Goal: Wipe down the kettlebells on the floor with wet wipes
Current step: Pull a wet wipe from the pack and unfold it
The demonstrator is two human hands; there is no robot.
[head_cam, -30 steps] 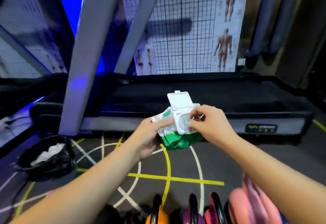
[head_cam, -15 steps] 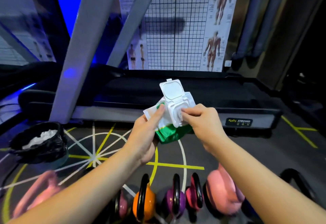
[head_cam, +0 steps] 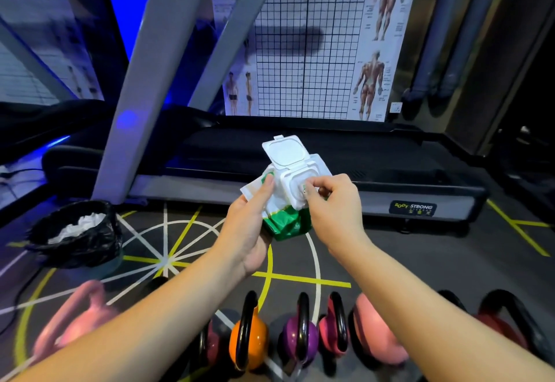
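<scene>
Kettlebells (head_cam: 249, 342) on floor along bottom edge, partly cut off, masked by forearms, leftmost blurred. Wet-wipe pack (head_cam: 285, 225), lid flipped up, well above them, gripped in left hand (head_cam: 249, 231); right hand (head_cam: 333, 210) fingertips (head_cam: 309, 188) pinched at its opening, anything between them indiscernible.

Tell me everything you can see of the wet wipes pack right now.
The wet wipes pack is a soft, crinkled pouch, white above and green at its lower end, with a rigid white plastic dispenser on its face. Its flip lid stands open, tipped up. The pack is held tilted in the air above the floor. The left hand grips its left side, thumb on top; the right hand pinches at the opening, though whether it has a wipe I cannot tell.
</scene>
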